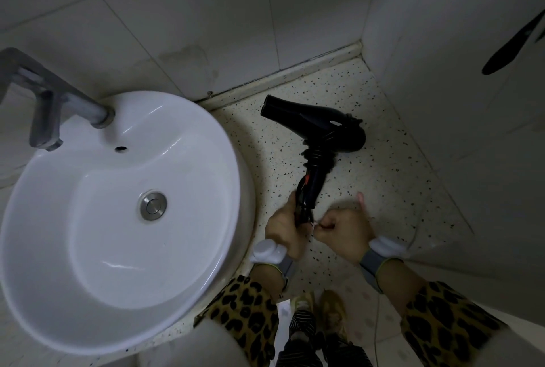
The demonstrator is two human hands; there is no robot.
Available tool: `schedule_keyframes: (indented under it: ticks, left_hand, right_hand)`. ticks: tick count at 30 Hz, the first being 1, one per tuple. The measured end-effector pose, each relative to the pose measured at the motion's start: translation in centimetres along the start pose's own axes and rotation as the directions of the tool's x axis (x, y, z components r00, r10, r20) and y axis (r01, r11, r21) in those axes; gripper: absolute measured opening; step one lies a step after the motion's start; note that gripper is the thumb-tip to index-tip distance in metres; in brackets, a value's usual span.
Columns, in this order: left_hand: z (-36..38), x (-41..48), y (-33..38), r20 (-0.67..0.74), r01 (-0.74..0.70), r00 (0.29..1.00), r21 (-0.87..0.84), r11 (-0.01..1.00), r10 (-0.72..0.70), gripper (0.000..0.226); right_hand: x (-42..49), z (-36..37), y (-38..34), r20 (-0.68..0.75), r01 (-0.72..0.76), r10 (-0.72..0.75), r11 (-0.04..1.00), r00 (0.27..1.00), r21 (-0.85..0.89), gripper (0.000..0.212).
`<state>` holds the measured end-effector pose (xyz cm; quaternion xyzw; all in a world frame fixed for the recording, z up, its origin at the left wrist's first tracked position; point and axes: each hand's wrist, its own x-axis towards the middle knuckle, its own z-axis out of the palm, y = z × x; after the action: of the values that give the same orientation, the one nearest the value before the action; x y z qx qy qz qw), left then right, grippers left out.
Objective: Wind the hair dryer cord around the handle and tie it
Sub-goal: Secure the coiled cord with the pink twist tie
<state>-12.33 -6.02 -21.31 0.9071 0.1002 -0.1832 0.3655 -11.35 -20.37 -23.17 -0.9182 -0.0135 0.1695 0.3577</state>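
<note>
So this was mid-job at the bathroom counter. The hair dryer [321, 125] was out over the speckled countertop [383, 166], just right of the white basin [44, 219], nozzle pointing away toward the tiled wall and handle [312, 184] angled back toward the person. Couldn't tell whether the barrel was actually resting on the counter or being held just above it. The cord [320, 157] was already wrapped in a tight stack of coils around the top of the handle, right under the barrel, so I'd call the winding part mostly done. The lower stretch of the handle was bare, with a little red mark showing on it. The left hand [284, 228] had its fingers curled round the bottom end of the handle, holding it steady. The right hand [339, 226] was balled up right next to it, thumb sticking up, and looked to be pinching a small pale bit [313, 223] right at the handle's end. That could have been a tie or the tail of the cord; it was too blurry and tiny to say which. My read: wrapping was basically sorted, and tying was the step in hand and not finished, since I couldn't make out any knot or fastened end. The faucet [50, 95] and the basin were just sitting there, not part of it.
</note>
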Motion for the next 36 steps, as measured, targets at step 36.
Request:
schedule_keyframes:
  ticks: [36]
  left_hand:
    - [1.3, -1.3, 0.8, -0.233, 0.186, 0.905, -0.534, 0.825, -0.355, 0.026]
  right_hand:
    - [-0.2, 0.0, -1.6, -0.029, -0.013, 0.02, 0.971, 0.999, 0.24, 0.023]
